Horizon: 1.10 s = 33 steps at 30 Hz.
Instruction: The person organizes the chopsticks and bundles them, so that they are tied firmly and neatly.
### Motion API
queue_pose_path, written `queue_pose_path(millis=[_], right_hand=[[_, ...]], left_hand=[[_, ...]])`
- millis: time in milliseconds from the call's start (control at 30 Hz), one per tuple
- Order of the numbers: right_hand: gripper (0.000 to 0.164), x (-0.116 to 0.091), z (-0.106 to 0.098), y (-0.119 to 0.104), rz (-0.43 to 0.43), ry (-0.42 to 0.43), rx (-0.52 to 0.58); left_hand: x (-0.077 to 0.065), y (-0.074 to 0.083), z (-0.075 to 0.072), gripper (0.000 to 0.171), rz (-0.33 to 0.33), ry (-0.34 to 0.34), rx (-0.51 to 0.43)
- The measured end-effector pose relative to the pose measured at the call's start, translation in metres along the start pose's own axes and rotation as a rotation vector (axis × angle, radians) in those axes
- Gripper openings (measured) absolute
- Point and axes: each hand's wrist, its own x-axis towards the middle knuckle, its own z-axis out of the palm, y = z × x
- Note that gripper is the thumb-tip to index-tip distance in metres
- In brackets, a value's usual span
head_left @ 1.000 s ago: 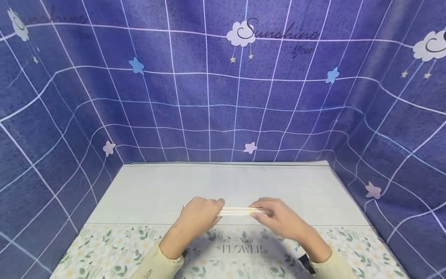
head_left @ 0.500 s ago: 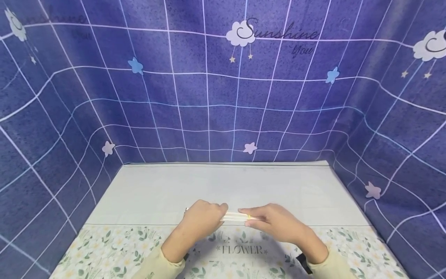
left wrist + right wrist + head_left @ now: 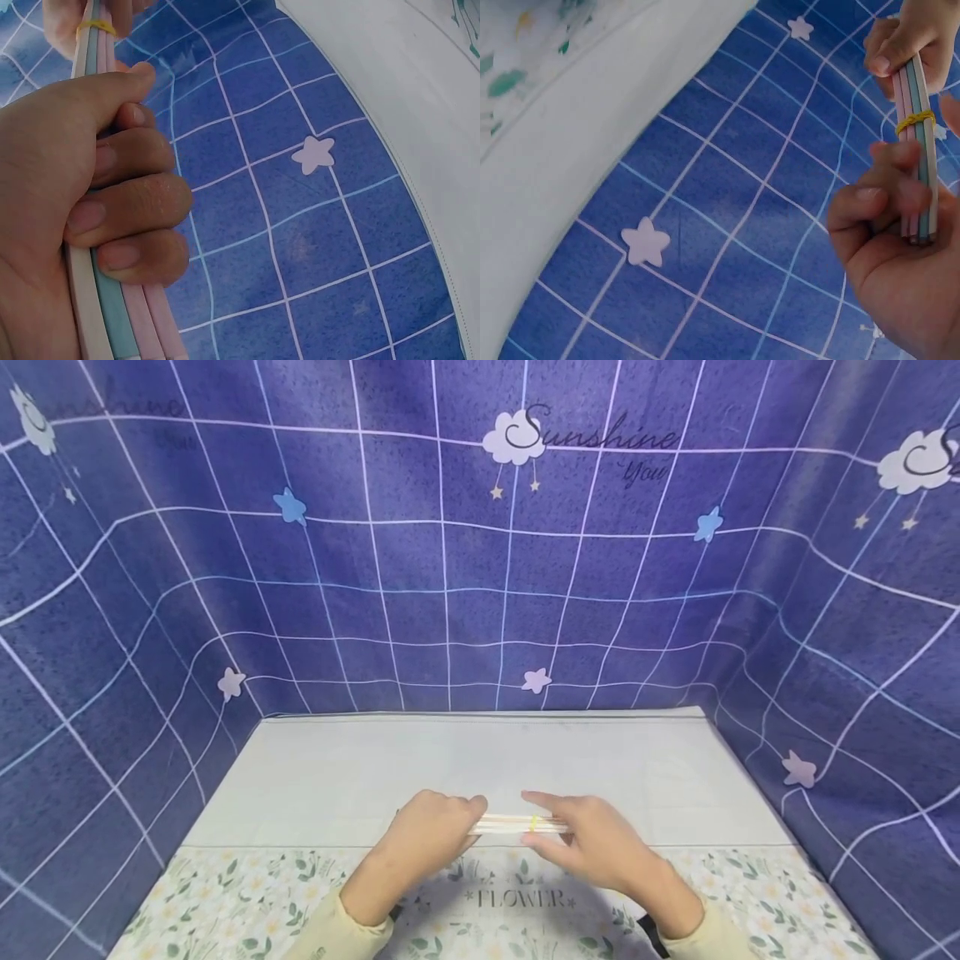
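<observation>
Both hands hold a bundle of slim pastel sticks (image 3: pixel 510 824), cream, teal and pink, level above the table. A yellow rubber band (image 3: pixel 915 122) goes round it near its right end. My left hand (image 3: pixel 437 828) grips the left part in a fist; in the left wrist view its fingers wrap the sticks, whose wider ends run out below. My right hand (image 3: pixel 600 839) is at the banded end, thumb and index finger spread either side of the band. In the right wrist view its other fingers curl over the sticks near their dark tips.
The table has a pale cloth (image 3: pixel 337 777) with a floral front strip (image 3: pixel 255 893) printed FLOWER. Blue-purple curtains (image 3: pixel 420 552) with grid lines, stars and clouds stand at the back and both sides.
The right hand and bundle have come slightly nearer the body. The right index finger and thumb, earlier closed at the band, are now spread apart. The left hand keeps its grip.
</observation>
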Motion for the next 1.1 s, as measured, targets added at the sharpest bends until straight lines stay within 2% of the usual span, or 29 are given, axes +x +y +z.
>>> queue_pose_path(millis=[100, 267, 400, 533, 767, 933, 1100], right_hand=[[0.028, -0.001, -0.003, 0.000, -0.013, 0.063, 0.059], [0.010, 0.001, -0.003, 0.002, -0.141, 0.095, -0.005], [0.015, 0.002, 0.000, 0.002, -0.202, 0.098, -0.028], [0.021, 0.002, 0.001, 0.000, -0.186, 0.101, -0.033], [0.035, 0.003, 0.002, -0.007, -0.161, 0.089, -0.134], [0.042, 0.005, 0.007, -0.008, -0.131, 0.074, -0.188], [0.051, 0.005, 0.017, -0.009, -0.129, 0.072, -0.252]], left_hand=[[0.000, -0.003, -0.002, 0.020, -0.014, -0.021, -0.024], [0.000, -0.005, -0.002, 0.024, -0.016, -0.029, -0.020], [-0.002, -0.006, 0.000, 0.027, -0.016, 0.000, 0.010], [-0.003, -0.008, 0.001, 0.024, -0.007, 0.026, 0.030], [-0.003, -0.009, -0.002, 0.023, 0.009, 0.042, 0.045], [-0.001, -0.003, -0.006, 0.021, 0.018, 0.027, 0.074], [-0.001, 0.004, -0.001, 0.019, 0.049, 0.033, 0.128]])
